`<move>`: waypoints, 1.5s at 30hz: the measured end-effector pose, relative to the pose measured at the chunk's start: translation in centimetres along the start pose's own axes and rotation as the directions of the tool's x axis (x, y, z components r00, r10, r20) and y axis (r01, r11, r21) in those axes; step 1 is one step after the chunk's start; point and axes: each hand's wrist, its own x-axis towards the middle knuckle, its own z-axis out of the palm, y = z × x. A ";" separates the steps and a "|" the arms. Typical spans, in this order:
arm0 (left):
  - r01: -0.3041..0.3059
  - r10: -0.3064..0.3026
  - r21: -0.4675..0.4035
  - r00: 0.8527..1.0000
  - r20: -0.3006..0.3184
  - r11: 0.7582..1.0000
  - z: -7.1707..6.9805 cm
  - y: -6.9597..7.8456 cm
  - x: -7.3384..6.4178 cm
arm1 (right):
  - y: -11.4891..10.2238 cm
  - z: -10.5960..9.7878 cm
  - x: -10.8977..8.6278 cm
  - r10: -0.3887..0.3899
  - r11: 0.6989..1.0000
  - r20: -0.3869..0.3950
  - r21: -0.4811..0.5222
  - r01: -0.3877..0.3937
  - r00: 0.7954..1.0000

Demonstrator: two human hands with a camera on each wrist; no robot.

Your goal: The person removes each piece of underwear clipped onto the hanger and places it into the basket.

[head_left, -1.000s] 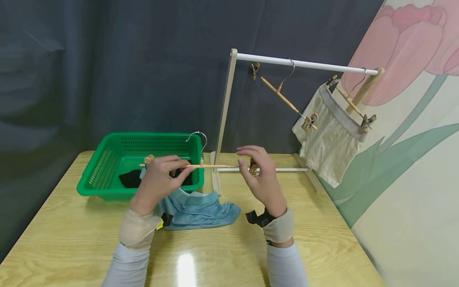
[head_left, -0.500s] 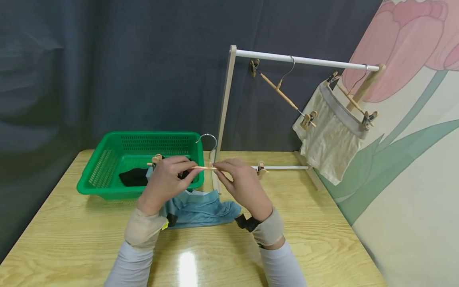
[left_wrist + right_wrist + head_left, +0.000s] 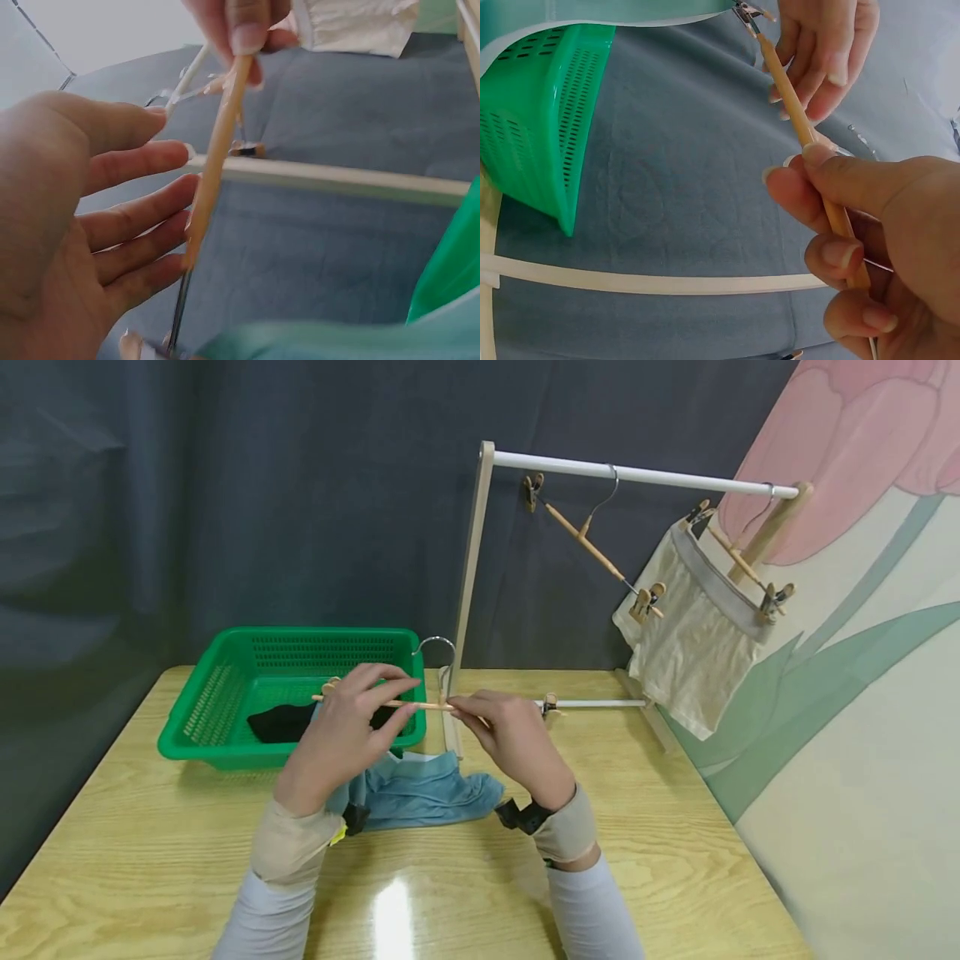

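Observation:
My right hand (image 3: pixel 516 742) pinches the wooden bar of a clip hanger (image 3: pixel 784 82) near its middle, between thumb and fingers. My left hand (image 3: pixel 337 739) has its thumb parted from its fingers; its fingertips lie right at the bar in the left wrist view. The hanger's metal hook points up. One clip (image 3: pixel 746 13) at the left end meets the edge of a light-blue garment (image 3: pixel 431 792), which looks like underpants and droops onto the table below my hands. The right-end clip (image 3: pixel 550 702) shows beyond my right hand, with no cloth at it.
A green basket (image 3: pixel 176 727) with black cloth (image 3: pixel 279 724) stands at the left back. Behind my right hand rises a rack with a white rail (image 3: pixel 555 464). On it hang a bare clip hanger (image 3: pixel 600 553) and cream shorts (image 3: pixel 690 631) on another hanger.
My right hand has moved left from near the right-end clip and now pinches the middle of the bar. My left hand has loosened its pinch, thumb and fingers spreading apart.

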 end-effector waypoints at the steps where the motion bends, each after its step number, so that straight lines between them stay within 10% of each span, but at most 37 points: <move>1: -0.001 0.001 -0.001 1.000 -0.020 1.000 -0.3 -0.2 0.0 | 0.1 0.0 0.0 -0.002 1.000 -0.003 0.002 0.002 1.000; 7: 0.079 -0.082 -0.052 0.994 -0.073 0.996 -1.9 -2.2 -0.7 | 0.6 -0.3 -0.1 -0.002 1.000 -0.017 0.029 0.002 1.000; 15: 0.349 -0.327 -0.188 0.935 0.139 0.918 -2.9 -4.4 -2.0 | 0.9 -0.6 -0.3 -0.003 0.997 -0.024 0.080 0.004 1.000; 24: 0.325 -0.296 -0.276 0.945 0.141 0.905 -2.1 -5.7 -1.9 | 1.1 -0.8 -0.2 -0.011 0.996 -0.024 0.089 0.014 1.000; 38: 0.198 -0.186 -0.580 0.979 0.080 0.790 -0.9 -6.3 -2.2 | 1.4 -0.7 -0.6 -0.008 0.990 -0.006 0.141 0.008 1.000; 45: 0.203 -0.195 -0.567 0.978 0.076 0.798 -0.7 -6.4 -2.3 | 1.6 -0.6 -0.7 -0.002 0.988 0.009 0.152 0.000 1.000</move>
